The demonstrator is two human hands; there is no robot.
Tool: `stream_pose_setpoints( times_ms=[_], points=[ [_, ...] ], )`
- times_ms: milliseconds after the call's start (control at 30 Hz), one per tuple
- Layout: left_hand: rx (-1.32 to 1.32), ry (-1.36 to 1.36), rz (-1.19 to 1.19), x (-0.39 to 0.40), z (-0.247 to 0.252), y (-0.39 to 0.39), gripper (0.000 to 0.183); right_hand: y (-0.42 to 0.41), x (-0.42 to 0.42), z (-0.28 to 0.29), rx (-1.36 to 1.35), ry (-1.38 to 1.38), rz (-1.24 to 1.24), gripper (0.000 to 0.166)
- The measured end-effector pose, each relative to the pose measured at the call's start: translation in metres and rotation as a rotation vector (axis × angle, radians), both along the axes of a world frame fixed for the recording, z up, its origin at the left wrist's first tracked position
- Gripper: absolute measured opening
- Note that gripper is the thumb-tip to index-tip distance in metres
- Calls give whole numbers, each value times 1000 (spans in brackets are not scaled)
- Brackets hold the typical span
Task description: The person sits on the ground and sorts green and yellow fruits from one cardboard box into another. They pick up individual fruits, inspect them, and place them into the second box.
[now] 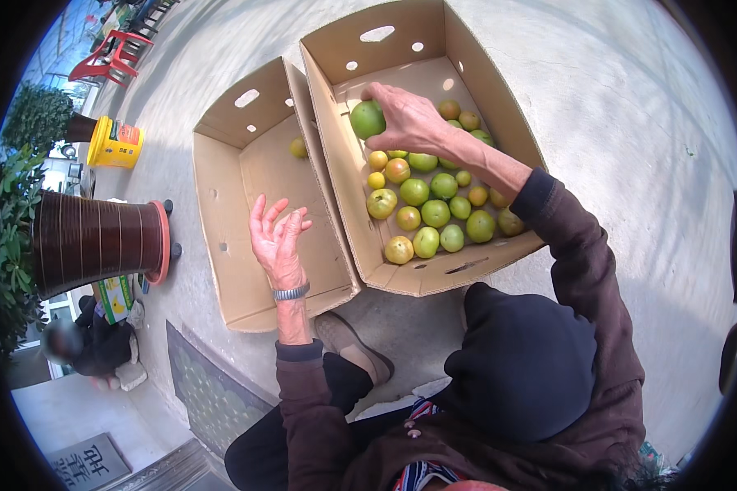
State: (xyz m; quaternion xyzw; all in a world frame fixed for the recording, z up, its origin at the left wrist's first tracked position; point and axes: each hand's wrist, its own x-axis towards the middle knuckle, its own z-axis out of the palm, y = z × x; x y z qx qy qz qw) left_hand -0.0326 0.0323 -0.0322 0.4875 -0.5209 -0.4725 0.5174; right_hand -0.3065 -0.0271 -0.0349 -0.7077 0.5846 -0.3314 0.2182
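My right hand (408, 116) grips a large green tomato (367, 119) over the left side of the right-hand cardboard box (497, 80). Below and beside that hand, several green and yellowish-orange tomatoes (435, 213) lie on the box floor, mostly in its near half. My left hand (279, 236), palm up with fingers partly curled and apart, holds nothing above the left cardboard box (221, 178). A metal-banded wristwatch or bracelet (292, 291) is on the left wrist. One yellow-green tomato (298, 147) shows in the left box, partly hidden by its wall.
The boxes stand side by side on a concrete floor (620, 104), before my shoes (356, 350). Leftward are a large brown planter (98, 242), a yellow bucket (116, 142) and a red plastic chair (113, 56). Another person (95, 344) sits at the lower left, near a patterned mat (215, 386).
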Motion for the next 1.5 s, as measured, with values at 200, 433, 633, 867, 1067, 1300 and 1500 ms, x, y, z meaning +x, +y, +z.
stream_pose_setpoints(
  times_ms=[200,433,633,867,1067,1300,1500],
  points=[
    [136,53,93,14,-40,-31,51,-75,-68,-88,159,34,-368,66],
    [276,74,57,8,-56,-22,47,-103,-86,-170,141,115,-420,56],
    [318,87,91,15,-54,-18,45,-127,-65,-184,224,201,-392,31],
    [420,80,73,14,-53,-25,45,-139,-87,-206,363,436,-269,29],
    [298,-380,72,23,-58,-122,48,-119,-141,-212,-303,997,164,27],
    [63,-1062,24,17,-151,-220,70,-86,-102,-86,238,526,-90,38],
    [233,-653,-28,16,-177,-233,61,-32,-79,-59,121,413,22,33]
  ],
)
